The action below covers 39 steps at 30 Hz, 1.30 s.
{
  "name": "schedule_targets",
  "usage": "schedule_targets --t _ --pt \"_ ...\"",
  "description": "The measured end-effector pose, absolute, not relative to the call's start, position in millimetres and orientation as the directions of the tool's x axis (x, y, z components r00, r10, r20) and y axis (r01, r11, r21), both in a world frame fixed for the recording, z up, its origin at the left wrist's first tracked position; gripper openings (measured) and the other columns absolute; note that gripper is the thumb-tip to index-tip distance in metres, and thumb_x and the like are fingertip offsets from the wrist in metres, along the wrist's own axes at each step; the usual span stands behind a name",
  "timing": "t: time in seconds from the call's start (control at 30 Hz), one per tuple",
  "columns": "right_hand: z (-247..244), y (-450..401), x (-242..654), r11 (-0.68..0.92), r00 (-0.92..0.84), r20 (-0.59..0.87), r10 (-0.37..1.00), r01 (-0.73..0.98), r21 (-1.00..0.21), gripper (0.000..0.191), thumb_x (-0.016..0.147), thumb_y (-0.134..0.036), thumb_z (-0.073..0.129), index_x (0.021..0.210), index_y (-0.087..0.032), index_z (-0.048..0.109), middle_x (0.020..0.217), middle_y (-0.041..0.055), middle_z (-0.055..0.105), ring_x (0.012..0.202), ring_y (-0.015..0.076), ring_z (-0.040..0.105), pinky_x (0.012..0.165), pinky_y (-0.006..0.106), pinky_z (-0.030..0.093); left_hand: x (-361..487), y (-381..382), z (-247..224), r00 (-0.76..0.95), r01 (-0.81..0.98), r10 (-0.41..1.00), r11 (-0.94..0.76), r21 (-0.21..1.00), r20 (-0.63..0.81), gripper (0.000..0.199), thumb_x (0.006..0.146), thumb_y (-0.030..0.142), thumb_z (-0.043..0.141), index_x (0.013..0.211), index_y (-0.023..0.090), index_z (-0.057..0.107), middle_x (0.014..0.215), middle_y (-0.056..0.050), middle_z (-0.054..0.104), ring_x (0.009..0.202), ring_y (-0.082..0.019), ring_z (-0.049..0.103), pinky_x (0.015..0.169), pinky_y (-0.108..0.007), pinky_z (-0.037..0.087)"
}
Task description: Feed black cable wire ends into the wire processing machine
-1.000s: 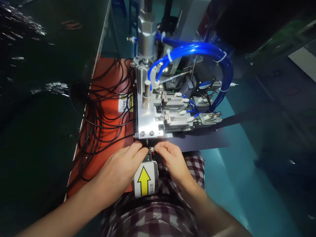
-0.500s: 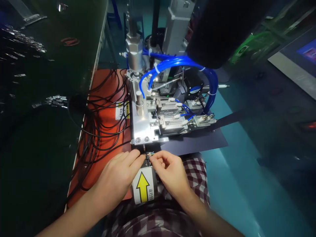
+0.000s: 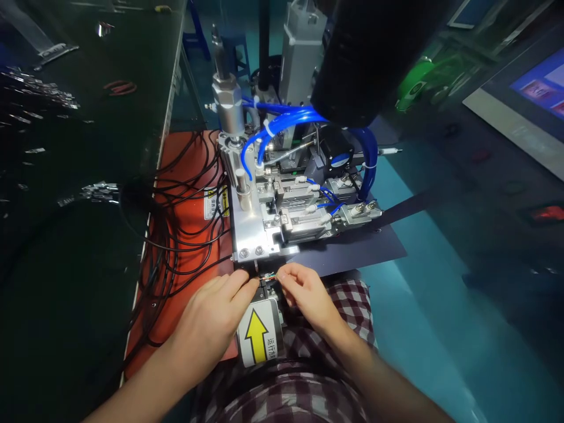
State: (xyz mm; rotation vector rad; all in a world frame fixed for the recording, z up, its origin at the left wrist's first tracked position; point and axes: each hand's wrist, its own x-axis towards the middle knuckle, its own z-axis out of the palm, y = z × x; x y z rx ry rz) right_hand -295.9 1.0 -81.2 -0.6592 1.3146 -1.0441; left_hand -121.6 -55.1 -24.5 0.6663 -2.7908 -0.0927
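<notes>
My left hand (image 3: 218, 314) is closed at the front edge of a metal machine, its thumb and forefinger pinched at the left end of some thin coloured wires (image 3: 268, 276). Opposite it, my right hand (image 3: 306, 294) pinches the right end of these wires, which show red, green and white strands. They run just above a small dark fixture (image 3: 263, 290) at the machine's front. Directly below sits a white label with a yellow arrow (image 3: 256, 336). My fingers hide the ends of the wires.
The machine's metal plate (image 3: 251, 232) and pneumatic cylinders (image 3: 304, 226) stand right behind the hands, with blue air hoses (image 3: 299, 114) arching above. Black cables (image 3: 170, 235) lie across the red base (image 3: 185, 153). A dark table (image 3: 88, 264) holding small metal parts is at left.
My right hand has drawn slightly to the right, away from my left hand, and more of the coloured wires shows between them. The left hand stays near the same spot. The view has shifted a little.
</notes>
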Motion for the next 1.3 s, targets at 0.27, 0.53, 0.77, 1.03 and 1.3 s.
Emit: schedule_targets --t 0.27,0.53,0.77,1.03,1.3 --pt "-83 1 -283 0.336 -0.189 -0.389 -0.902 0.262 -0.905 0.034 0.079 -0.043 0.06 0.082 -0.01 0.053 0.067 0.0006 0.052 0.05 0.0066 0.047 0.049 0.021 0.037 -123 -56 -26 -0.859 -0.426 -0.447 0.895 0.136 0.251 0.023 0.086 0.007 0.042 0.108 0.009 0.05 0.096 -0.011 0.055 0.08 -0.022 0.052 0.063 -0.033 0.045" --pt "-75 -5 -288 0.444 -0.007 -0.507 -0.862 0.469 -0.763 0.03 0.079 -0.037 0.06 0.077 -0.009 0.051 0.056 -0.0016 0.049 0.047 0.0058 0.044 0.05 0.02 0.032 -124 -57 -24 -0.861 -0.411 -0.443 0.895 0.172 0.248 0.021 0.086 0.007 0.042 0.107 0.01 0.048 0.095 -0.011 0.055 0.08 -0.022 0.052 0.063 -0.033 0.046" --pt "-80 -3 -284 0.339 -0.055 -0.392 -0.918 0.399 -0.852 0.029 0.085 -0.039 0.053 0.081 -0.012 0.045 0.05 -0.0037 0.046 0.048 0.0072 0.041 0.052 0.022 0.034 -123 -58 -26 -0.874 -0.384 -0.414 0.909 0.159 0.256 0.023 0.089 0.009 0.041 0.11 0.009 0.048 0.097 -0.012 0.054 0.083 -0.021 0.051 0.066 -0.032 0.044" --pt "-79 -4 -288 0.387 -0.015 -0.433 -0.901 0.423 -0.819 0.031 0.084 -0.04 0.055 0.08 -0.011 0.047 0.052 -0.0028 0.047 0.049 0.0069 0.04 0.052 0.021 0.033 -124 -56 -21 -0.859 -0.436 -0.454 0.891 0.128 0.237 0.02 0.09 0.013 0.042 0.103 0.01 0.056 0.093 -0.01 0.054 0.082 -0.021 0.047 0.066 -0.033 0.042" --pt "-84 -2 -287 0.353 -0.013 -0.394 -0.919 0.419 -0.837 0.04 0.083 -0.05 0.052 0.082 -0.01 0.049 0.072 0.0012 0.05 0.054 0.007 0.047 0.056 0.023 0.036 -129 -36 -16 -0.836 -0.544 -0.542 0.839 0.003 0.091 0.038 0.08 0.0 0.04 0.114 0.005 0.056 0.096 -0.011 0.054 0.079 -0.02 0.049 0.062 -0.03 0.048"
